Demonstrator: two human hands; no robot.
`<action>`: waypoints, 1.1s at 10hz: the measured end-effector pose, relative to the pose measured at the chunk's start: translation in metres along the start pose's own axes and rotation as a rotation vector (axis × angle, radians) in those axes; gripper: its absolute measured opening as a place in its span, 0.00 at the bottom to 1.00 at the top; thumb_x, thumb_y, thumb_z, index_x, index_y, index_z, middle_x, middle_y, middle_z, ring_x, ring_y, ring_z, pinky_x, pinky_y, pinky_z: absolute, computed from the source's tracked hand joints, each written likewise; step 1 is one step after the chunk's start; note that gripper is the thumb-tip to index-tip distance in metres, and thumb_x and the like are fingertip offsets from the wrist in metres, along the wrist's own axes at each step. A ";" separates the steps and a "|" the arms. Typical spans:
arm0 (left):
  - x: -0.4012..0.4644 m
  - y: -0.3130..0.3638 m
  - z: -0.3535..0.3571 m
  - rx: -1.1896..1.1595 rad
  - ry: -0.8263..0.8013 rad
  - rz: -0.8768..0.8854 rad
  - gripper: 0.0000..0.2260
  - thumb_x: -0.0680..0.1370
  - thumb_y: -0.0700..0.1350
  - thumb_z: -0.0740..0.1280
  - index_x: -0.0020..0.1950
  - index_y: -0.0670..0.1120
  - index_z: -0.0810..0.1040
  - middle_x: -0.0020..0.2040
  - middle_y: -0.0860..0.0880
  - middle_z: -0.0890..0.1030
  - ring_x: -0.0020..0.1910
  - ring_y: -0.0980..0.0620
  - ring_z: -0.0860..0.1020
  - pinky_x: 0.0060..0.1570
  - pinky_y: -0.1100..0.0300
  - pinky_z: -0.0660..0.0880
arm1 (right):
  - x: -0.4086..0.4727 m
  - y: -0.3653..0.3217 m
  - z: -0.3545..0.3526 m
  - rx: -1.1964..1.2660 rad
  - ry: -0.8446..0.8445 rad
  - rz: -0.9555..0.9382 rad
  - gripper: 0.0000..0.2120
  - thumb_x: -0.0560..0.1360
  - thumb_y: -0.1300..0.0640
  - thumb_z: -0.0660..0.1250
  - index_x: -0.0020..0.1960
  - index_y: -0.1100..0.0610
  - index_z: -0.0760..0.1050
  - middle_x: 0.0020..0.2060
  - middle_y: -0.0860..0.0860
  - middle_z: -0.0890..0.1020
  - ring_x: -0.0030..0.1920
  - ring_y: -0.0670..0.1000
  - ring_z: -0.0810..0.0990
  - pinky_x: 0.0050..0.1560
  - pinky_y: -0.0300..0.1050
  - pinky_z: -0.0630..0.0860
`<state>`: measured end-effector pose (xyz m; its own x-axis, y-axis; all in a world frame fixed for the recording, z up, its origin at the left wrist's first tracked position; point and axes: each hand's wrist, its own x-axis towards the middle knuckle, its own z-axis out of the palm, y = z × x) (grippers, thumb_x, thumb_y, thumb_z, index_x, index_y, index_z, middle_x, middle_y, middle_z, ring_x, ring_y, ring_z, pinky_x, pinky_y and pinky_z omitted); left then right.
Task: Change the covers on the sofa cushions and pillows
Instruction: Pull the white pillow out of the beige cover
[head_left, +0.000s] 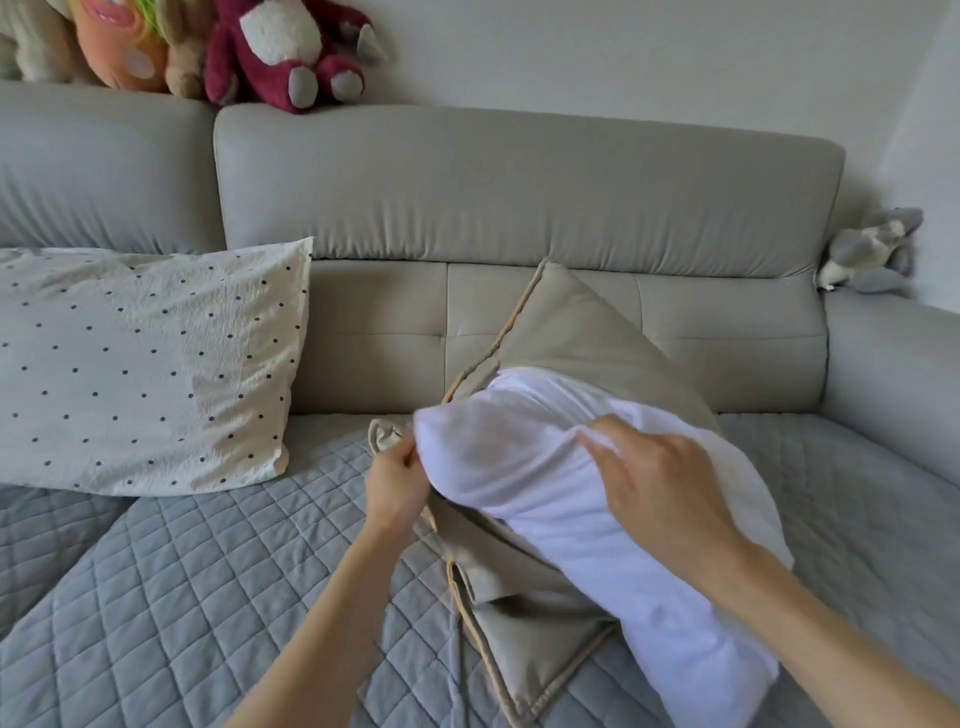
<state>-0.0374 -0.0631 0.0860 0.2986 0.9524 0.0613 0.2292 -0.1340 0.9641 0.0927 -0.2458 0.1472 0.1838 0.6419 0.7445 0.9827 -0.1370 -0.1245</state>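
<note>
A white cushion insert (524, 467) sticks halfway out of a beige cover with orange piping (576, 327) on the sofa seat. My left hand (395, 480) pinches the cover's open edge at the insert's left end. My right hand (654, 483) grips a fold of the white insert from above. The cover's far corner stands up against the backrest, and its near part (519, 618) lies crumpled flat under the insert.
A cream pillow with black dots (150, 364) leans at the left of the sofa. A grey quilted throw (197, 571) covers the seat. Plush toys (291, 47) sit on the backrest, and a grey one (872, 249) lies on the right armrest.
</note>
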 end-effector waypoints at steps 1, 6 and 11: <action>-0.009 0.000 0.001 -0.187 -0.148 -0.074 0.15 0.80 0.36 0.57 0.34 0.42 0.73 0.30 0.45 0.72 0.29 0.51 0.67 0.29 0.62 0.64 | -0.010 0.012 -0.018 0.025 -0.035 -0.026 0.16 0.75 0.50 0.55 0.39 0.54 0.78 0.21 0.50 0.74 0.23 0.56 0.71 0.22 0.41 0.67; -0.011 0.062 -0.055 0.382 -0.438 0.277 0.44 0.63 0.74 0.58 0.74 0.55 0.60 0.70 0.54 0.65 0.70 0.53 0.62 0.71 0.55 0.58 | -0.049 -0.044 0.008 0.259 -0.549 -0.217 0.18 0.72 0.40 0.58 0.56 0.43 0.77 0.38 0.43 0.75 0.43 0.43 0.72 0.48 0.41 0.67; -0.033 -0.055 -0.065 0.171 -0.002 0.270 0.32 0.72 0.55 0.68 0.71 0.47 0.60 0.69 0.38 0.66 0.68 0.39 0.67 0.60 0.54 0.63 | -0.098 0.020 0.036 0.621 -0.174 0.864 0.32 0.66 0.40 0.74 0.63 0.58 0.74 0.50 0.52 0.81 0.50 0.51 0.79 0.46 0.40 0.74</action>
<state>-0.1202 -0.0689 0.0479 0.3722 0.8753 0.3086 0.2940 -0.4266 0.8553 0.0950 -0.2840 0.0478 0.7734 0.6165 0.1473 0.3491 -0.2203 -0.9108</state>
